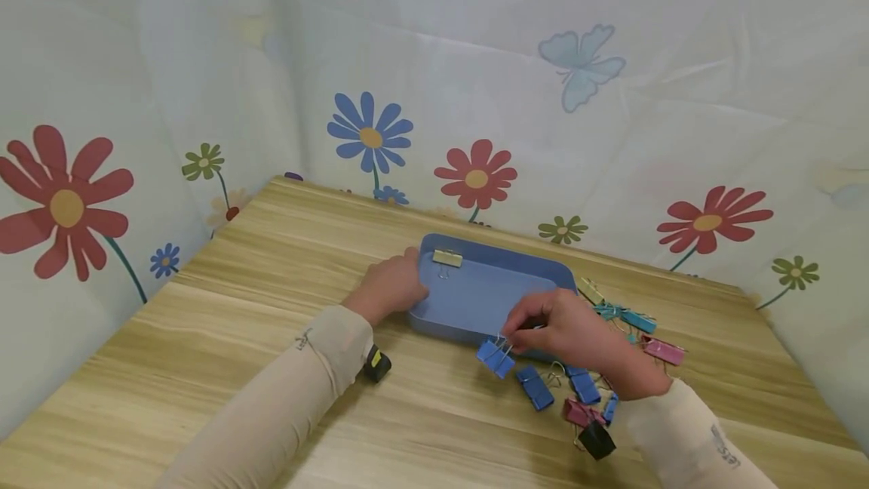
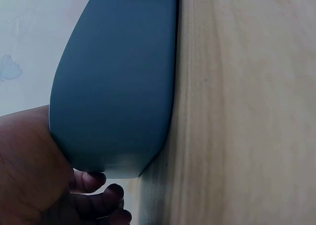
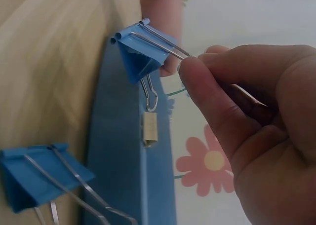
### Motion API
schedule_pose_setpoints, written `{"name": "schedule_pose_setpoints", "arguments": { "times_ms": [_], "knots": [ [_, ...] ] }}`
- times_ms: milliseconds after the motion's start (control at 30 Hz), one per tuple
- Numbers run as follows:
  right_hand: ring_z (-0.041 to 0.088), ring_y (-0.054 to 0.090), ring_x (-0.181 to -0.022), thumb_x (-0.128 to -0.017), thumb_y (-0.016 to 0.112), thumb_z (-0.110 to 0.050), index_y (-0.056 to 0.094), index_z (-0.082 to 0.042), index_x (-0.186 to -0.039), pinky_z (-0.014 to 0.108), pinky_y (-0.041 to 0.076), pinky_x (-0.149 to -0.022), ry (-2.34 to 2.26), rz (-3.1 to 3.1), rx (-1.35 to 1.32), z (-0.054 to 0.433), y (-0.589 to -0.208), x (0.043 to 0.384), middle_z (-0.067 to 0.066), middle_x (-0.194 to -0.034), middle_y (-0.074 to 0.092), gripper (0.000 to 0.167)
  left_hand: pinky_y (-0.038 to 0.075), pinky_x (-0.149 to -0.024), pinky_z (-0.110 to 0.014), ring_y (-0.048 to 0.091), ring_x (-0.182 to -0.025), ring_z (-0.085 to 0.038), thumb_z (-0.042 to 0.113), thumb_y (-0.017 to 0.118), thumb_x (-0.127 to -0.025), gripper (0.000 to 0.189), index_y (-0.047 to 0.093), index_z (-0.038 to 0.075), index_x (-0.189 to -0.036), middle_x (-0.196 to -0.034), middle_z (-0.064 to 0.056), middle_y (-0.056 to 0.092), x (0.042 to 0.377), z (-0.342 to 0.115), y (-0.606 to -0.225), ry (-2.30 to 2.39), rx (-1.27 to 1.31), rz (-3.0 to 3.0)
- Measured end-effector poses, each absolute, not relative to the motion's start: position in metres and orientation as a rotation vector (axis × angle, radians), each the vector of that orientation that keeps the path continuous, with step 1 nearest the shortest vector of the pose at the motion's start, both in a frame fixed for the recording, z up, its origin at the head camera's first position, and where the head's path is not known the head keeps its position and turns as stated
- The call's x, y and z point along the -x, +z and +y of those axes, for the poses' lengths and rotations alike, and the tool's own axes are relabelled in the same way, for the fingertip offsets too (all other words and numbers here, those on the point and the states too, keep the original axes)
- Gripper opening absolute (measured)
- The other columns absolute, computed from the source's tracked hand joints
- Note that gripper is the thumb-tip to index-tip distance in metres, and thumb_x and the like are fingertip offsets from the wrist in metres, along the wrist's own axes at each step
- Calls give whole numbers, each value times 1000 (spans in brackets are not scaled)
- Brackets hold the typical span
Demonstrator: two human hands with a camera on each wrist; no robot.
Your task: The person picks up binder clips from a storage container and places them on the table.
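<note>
A shallow blue tray (image 1: 468, 300) lies on the table with a cream binder clip (image 1: 447, 258) inside at its far left. My left hand (image 1: 390, 287) grips the tray's left end; in the left wrist view its fingers curl around the end of the tray wall (image 2: 116, 87). Between thumb and fingertips, my right hand (image 1: 570, 330) pinches a wire handle of a blue binder clip (image 1: 495, 358). That clip hangs at the tray's near edge, its other handle pointing away in the right wrist view. Another blue binder clip (image 3: 39, 173) lies below it on the table.
Several loose binder clips lie right of and in front of the tray: blue (image 1: 535, 387), red (image 1: 582, 412), pink (image 1: 664, 351), teal (image 1: 638, 321) and yellow (image 1: 591, 291). Some are partly hidden by the right hand. A flowered curtain (image 1: 434, 59) stands behind the wooden table (image 1: 258, 278).
</note>
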State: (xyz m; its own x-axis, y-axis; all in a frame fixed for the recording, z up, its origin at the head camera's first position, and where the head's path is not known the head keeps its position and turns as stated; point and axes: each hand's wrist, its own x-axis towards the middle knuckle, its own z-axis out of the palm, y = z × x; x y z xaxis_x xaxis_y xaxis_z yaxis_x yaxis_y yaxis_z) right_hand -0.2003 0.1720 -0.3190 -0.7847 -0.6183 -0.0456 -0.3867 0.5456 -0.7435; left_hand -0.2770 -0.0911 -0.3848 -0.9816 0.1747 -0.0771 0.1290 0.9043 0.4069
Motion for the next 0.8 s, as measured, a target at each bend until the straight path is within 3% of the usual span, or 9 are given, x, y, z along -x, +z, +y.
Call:
{"name": "schedule_pose_setpoints", "arguments": {
  "times_ms": [267,800],
  "knots": [
    [12,69,-77,-89,65,-8,73,-7,-94,29,56,-69,-1049,2460,814,174,-334,200,9,-91,70,9,46,-89,-50,58,-84,-24,29,59,-86,60,40,0,-134,-107,-14,66,280,-91,-388,615,-251,2971],
    [10,69,-76,-89,65,-7,74,-10,-92,22,54,-65,-903,2605,773,170,-351,195,3,-93,70,10,47,-86,-49,58,-81,-23,30,58,-86,61,39,-1,-136,-104,-13,66,280,-93,-389,609,-273,2974]
  ]
}}
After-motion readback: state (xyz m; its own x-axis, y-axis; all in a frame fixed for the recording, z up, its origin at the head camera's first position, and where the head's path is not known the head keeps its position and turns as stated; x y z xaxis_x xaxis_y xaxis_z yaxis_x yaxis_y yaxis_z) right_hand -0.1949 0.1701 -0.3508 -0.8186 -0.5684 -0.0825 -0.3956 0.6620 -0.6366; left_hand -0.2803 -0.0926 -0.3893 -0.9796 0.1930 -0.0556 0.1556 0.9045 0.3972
